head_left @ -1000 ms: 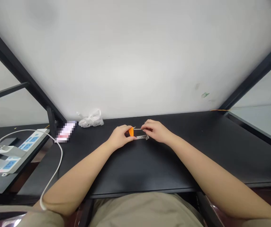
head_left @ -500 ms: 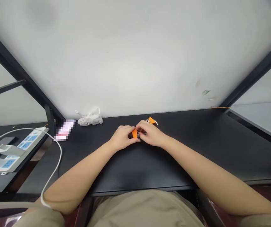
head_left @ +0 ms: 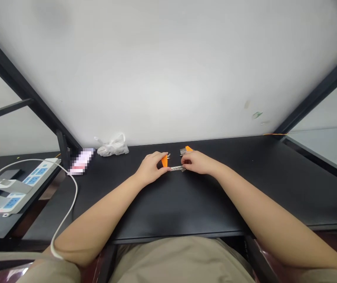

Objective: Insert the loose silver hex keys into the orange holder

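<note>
My left hand point(head_left: 151, 168) grips an orange hex key holder point(head_left: 164, 161) between thumb and fingers, above the black tabletop. Several silver hex keys point(head_left: 176, 168) stick out from it to the right, their bent ends by my right fingertips. A short bent key end also shows at the holder's far side. My right hand point(head_left: 197, 162) is curled in a pinch at those bent ends; its fingers partly hide what they grip. Just behind it lies a second set of hex keys point(head_left: 183, 151) in an orange holder point(head_left: 189, 148), partly covered by the hand.
A clear plastic bag point(head_left: 113, 146) with white contents lies by the wall. Left of it is a pixelated flat item point(head_left: 81, 161). A white power strip point(head_left: 27, 186) with plugs stands at the left, its white cable point(head_left: 76, 192) looping over my left forearm. Black frame bars rise at both sides.
My right hand has drawn away from the left hand to the right. The hex keys between the hands now show. My left hand has stayed nearly in place on the holder.
</note>
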Demonstrator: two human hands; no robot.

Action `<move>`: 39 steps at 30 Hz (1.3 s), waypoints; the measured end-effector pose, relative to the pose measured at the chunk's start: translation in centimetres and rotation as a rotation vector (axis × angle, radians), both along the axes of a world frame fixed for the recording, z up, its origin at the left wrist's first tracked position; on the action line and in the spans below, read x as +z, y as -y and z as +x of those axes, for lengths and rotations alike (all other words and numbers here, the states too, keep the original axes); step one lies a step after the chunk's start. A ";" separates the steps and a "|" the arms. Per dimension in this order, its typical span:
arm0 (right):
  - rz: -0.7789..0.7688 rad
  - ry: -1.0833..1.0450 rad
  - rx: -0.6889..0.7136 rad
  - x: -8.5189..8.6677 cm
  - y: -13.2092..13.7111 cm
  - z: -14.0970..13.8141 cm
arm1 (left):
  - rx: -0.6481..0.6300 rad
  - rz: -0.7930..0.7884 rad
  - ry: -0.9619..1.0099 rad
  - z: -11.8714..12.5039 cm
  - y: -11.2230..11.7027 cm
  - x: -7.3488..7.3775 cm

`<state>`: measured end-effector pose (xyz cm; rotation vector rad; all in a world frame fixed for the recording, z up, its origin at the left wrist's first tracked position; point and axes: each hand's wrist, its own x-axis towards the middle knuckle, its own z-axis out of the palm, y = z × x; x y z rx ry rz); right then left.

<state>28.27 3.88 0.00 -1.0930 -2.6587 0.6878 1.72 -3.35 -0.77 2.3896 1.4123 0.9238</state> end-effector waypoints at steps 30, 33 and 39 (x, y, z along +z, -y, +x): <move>0.218 -0.413 -0.013 0.7 2.4 -1.4 | 0.049 -0.022 -0.007 -0.5 -0.5 -0.3; 0.245 -0.403 0.005 0.9 2.5 -1.6 | 0.045 -0.012 -0.008 -0.6 -0.5 -0.4; 0.317 -0.350 0.060 0.8 2.5 -1.7 | 0.022 0.003 -0.043 -0.2 -0.2 -0.2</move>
